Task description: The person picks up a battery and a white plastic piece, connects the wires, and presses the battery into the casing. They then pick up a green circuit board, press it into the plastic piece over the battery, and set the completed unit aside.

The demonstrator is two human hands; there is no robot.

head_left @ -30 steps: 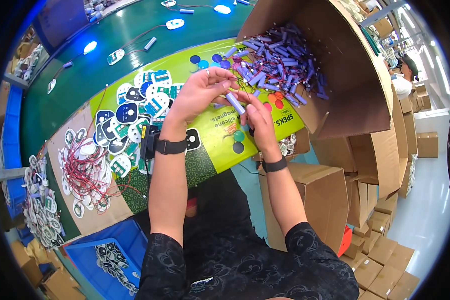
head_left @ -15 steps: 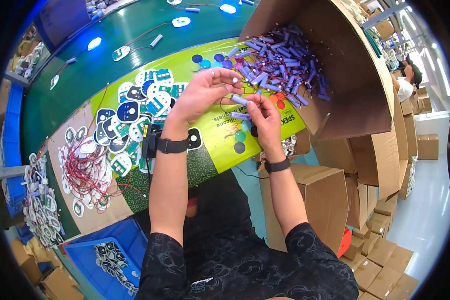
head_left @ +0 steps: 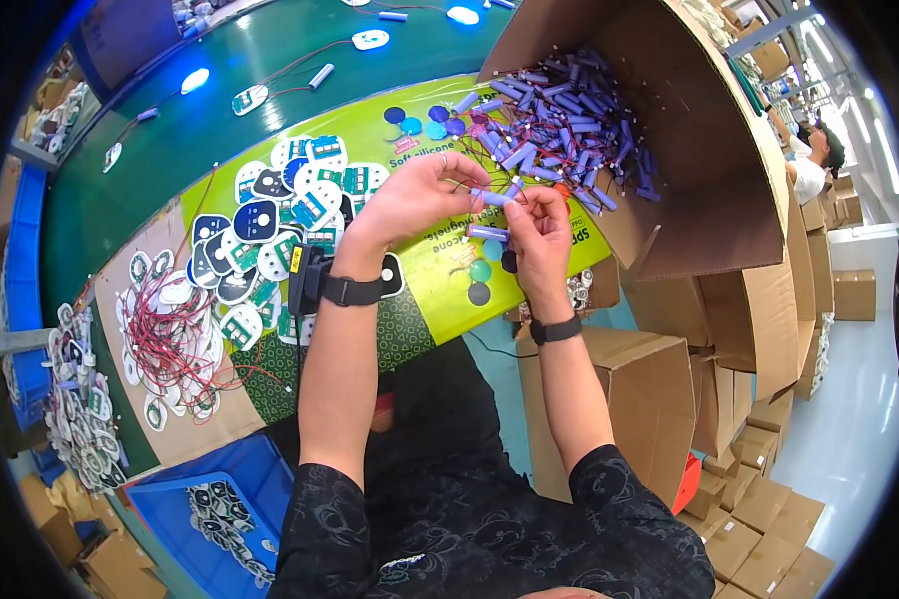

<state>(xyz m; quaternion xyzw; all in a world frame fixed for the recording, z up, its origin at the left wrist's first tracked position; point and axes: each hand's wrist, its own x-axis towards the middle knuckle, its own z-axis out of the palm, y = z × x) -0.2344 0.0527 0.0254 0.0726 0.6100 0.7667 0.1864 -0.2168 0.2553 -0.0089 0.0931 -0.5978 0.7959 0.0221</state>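
Observation:
My right hand [head_left: 541, 235] is closed on a purple cylindrical battery [head_left: 491, 199] with thin wires. A second purple battery [head_left: 486, 233] sticks out below it, by the same fingers; whether it is gripped too is hard to see. My left hand [head_left: 420, 203] is closed at the battery's other end, its fingertips pinching the thin red and dark wires. Just beyond both hands lies a heap of purple batteries [head_left: 569, 120] with wires, spilling from a cardboard box [head_left: 709, 150] tipped on its side.
Left of my hands is a pile of white and dark circuit-board discs [head_left: 256, 222], then a tangle of red-wired discs [head_left: 170, 329]. A green conveyor [head_left: 300, 60] with wired boards and glowing blue lights runs behind. A blue bin [head_left: 270, 459] stands below left; cartons [head_left: 619, 389] at right.
My left hand has come down and in toward the battery; the white connector once at its fingertips is no longer visible there. My right hand rose slightly rightward. Conveyor boards shifted right.

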